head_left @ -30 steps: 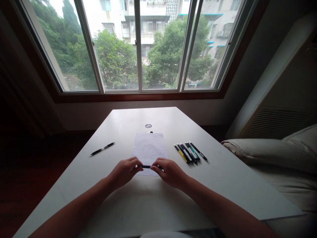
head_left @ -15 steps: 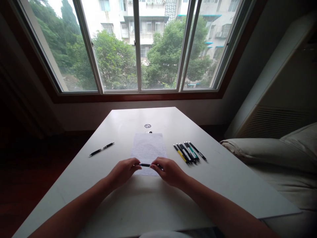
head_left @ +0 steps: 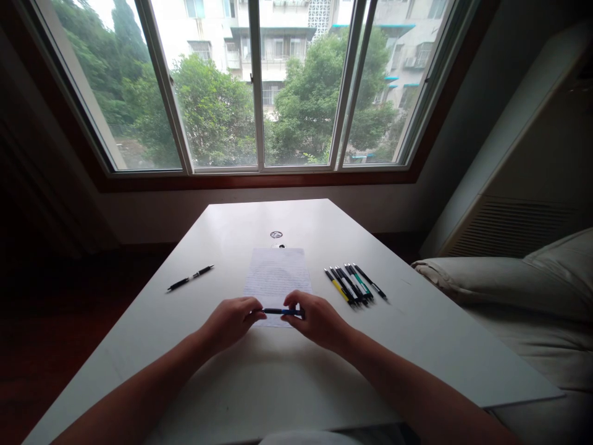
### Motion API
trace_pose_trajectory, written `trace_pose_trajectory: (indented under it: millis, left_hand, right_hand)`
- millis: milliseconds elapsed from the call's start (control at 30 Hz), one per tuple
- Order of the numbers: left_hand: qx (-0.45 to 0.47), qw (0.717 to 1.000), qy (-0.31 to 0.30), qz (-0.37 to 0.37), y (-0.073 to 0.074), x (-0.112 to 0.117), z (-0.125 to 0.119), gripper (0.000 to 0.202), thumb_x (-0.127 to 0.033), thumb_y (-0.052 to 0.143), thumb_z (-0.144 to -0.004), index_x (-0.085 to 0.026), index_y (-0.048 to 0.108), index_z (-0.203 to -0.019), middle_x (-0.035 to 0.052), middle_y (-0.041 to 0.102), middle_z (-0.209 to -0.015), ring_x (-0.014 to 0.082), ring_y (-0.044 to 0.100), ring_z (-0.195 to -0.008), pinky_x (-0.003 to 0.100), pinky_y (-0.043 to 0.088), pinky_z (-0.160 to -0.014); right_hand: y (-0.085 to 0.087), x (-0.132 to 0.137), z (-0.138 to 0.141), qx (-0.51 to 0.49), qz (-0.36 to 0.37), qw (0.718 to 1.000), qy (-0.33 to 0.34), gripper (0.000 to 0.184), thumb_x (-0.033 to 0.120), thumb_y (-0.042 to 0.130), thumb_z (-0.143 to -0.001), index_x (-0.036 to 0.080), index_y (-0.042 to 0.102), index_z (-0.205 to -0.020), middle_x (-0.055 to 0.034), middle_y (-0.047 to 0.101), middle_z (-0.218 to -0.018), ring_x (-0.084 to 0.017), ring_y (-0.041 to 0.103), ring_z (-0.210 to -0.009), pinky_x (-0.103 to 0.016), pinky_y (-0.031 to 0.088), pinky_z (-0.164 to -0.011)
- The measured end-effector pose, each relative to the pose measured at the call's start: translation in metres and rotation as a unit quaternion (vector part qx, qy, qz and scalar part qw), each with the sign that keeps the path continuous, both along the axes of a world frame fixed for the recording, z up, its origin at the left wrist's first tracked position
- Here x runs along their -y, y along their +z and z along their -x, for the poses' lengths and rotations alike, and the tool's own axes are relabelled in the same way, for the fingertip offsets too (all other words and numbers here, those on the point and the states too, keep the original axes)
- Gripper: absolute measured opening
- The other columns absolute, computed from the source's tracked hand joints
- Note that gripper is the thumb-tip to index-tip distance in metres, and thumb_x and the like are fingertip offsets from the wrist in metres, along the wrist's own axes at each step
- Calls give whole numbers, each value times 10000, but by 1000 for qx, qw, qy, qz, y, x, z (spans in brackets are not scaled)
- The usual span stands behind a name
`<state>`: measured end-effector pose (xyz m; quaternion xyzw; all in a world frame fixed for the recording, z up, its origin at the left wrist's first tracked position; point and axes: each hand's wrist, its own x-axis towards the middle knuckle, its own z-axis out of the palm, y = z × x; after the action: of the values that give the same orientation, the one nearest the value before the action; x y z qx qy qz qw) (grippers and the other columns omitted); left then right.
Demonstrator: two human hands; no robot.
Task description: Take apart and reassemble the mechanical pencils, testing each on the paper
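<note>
A dark blue pen (head_left: pixel 280 311) lies level between both hands, just above the near edge of a lined sheet of paper (head_left: pixel 277 275). My left hand (head_left: pixel 229 321) pinches the pen's left end with its fingertips. My right hand (head_left: pixel 317 320) grips the right end, fingers curled over it. Both hands hover low over the white table (head_left: pixel 417 334).
A row of several pens (head_left: pixel 354 284) lies to the right of the paper. A single black pen (head_left: pixel 190 278) lies on the left. A small round cable hole (head_left: pixel 276 235) sits beyond the paper. A cushioned seat (head_left: pixel 519 290) stands at the right, a large window ahead.
The hands have stayed in place; my right fingers have shifted on the pen, so more of its blue barrel shows between the hands.
</note>
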<state>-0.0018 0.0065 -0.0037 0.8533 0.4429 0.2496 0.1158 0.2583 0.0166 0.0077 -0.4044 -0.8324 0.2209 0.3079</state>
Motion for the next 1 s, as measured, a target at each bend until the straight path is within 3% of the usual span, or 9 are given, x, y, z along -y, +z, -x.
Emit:
trace_pose_trajectory:
  millis: [67, 133, 200, 300, 367, 467, 700, 867, 1000]
  left_hand:
    - [-4, 1000, 1, -6, 1, 0, 0, 160, -338, 592, -954, -207, 635, -873, 6, 674, -794, 125, 579, -640, 213, 403, -600]
    - [-7, 1000, 0, -11, 2, 1, 0, 169, -346, 593, -954, -205, 632, -869, 6, 674, -790, 125, 576, -639, 214, 396, -600]
    - [-10, 1000, -1, -13, 2, 1, 0, 168, -346, 594, -954, -206, 632, -869, 4, 674, -789, 124, 576, -640, 214, 392, -600]
    - [-13, 1000, -3, -10, 2, 1, 0, 144, -329, 597, -954, -208, 634, -885, -2, 671, -786, 121, 578, -641, 210, 394, -598]
    - [-10, 1000, -3, -7, 1, 1, 0, 125, -318, 604, -951, -209, 638, -901, -2, 671, -791, 119, 580, -642, 208, 402, -601]
    - [2, 1000, -4, -5, 2, 0, 0, 120, -328, 633, -934, -208, 641, -930, 2, 676, -802, 119, 584, -644, 210, 415, -608]
    - [42, 999, -15, -17, 0, -1, 0, 156, -330, 547, -986, -208, 644, -980, 15, 686, -862, 122, 605, -697, 222, 444, -651]
    - [58, 998, 7, -21, 0, -1, 0, 298, -371, 607, -948, -220, 573, -1202, 28, 690, -980, 118, 604, -687, 233, 470, -663]
    - [25, 999, 15, -16, 3, 1, 0, 201, -364, 507, -1000, -209, 633, -976, 14, 684, -864, 128, 607, -693, 230, 447, -649]
  right_hand:
    - [1, 0, 0, 15, -7, 1000, 8, 137, 345, 694, -876, 235, 699, -958, -13, 723, -876, -162, 647, -744, -262, 443, -662]
    - [3, 1, 0, 31, -9, 999, 29, 212, 386, 595, -947, 223, 722, -894, -28, 720, -829, -164, 640, -728, -268, 432, -658]
    - [4, 1, 0, 36, 2, 999, 37, 276, 430, 546, -971, 227, 731, -947, -39, 726, -832, -173, 651, -741, -276, 433, -667]
    - [2, 1, 1, 35, 25, 999, 18, 324, 466, 672, -880, 243, 673, -1116, -31, 735, -894, -181, 656, -739, -272, 435, -648]
    - [0, 2, 1, 36, 22, 999, 11, 298, 419, 715, -848, 248, 661, -1086, -19, 730, -901, -172, 644, -731, -264, 426, -641]
    - [1, 2, 1, 36, 17, 999, 9, 147, 370, 670, -889, 241, 685, -959, -10, 719, -865, -155, 617, -717, -252, 405, -632]
    - [6, 1, 2, 21, 35, 999, 19, 205, 399, 612, -930, 225, 716, -960, -21, 712, -842, -148, 590, -700, -248, 388, -634]
    - [6, 1, 3, 5, 33, 999, 19, 240, 411, 580, -950, 219, 722, -975, -30, 719, -848, -151, 590, -703, -251, 390, -641]
    - [7, 2, 3, -1, 28, 999, 24, 228, 403, 593, -944, 220, 725, -971, -30, 721, -856, -148, 584, -698, -249, 391, -636]
